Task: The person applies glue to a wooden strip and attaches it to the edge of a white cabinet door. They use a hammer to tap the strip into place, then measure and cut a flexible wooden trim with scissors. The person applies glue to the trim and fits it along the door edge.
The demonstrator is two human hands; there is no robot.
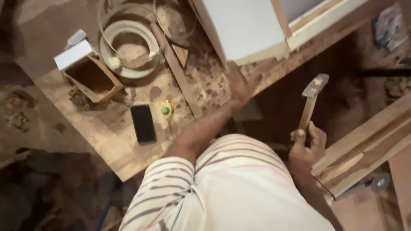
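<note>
Holding hammer [311, 100] upright by wooden handle: right hand [305, 147], fist closed, off bench edge. Left hand [240, 87] blurred, fingers spread flat on workbench [107, 128] beside white panel [239, 28]. Step judged: bracing before strike. Next move needs hammer over panel edge. Nearby: black phone [143, 123].

A black phone [143, 123] lies on the workbench [107, 141] (dusty), near a wooden box [92, 79].

Right hand [305, 147] grips a wooden-handled hammer [311, 100], metal head up toward 12 o'clock. Left hand [239, 87] is blurry, flat on the stained wooden workbench [107, 128], white panel [242, 25] just at its 12.
</note>
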